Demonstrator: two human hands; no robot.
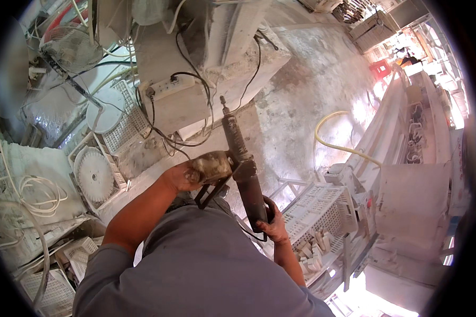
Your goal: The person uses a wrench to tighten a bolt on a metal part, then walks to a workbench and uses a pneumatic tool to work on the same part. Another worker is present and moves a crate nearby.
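I hold a long, dusty power tool (239, 142) in front of my body, tilted with its narrow stepped metal tip at the far end. It has a dark cylindrical barrel, and a pale, dirt-covered block sticks out to its left with a dark bracket below. My left hand (182, 177) is closed around the outer end of that block. At the near end of the barrel, my right hand (274, 226) grips the tool beside a dark curved part, which looks like a handle. The fingers of both hands are partly hidden.
Ahead stands a pale plinth with a power strip (169, 87) and tangled black cables. A round toothed disc (93, 173) lies in a crate at left. At right are a white plastic crate (322, 208), small pale blocks (314, 251) and a yellow hose (344, 147).
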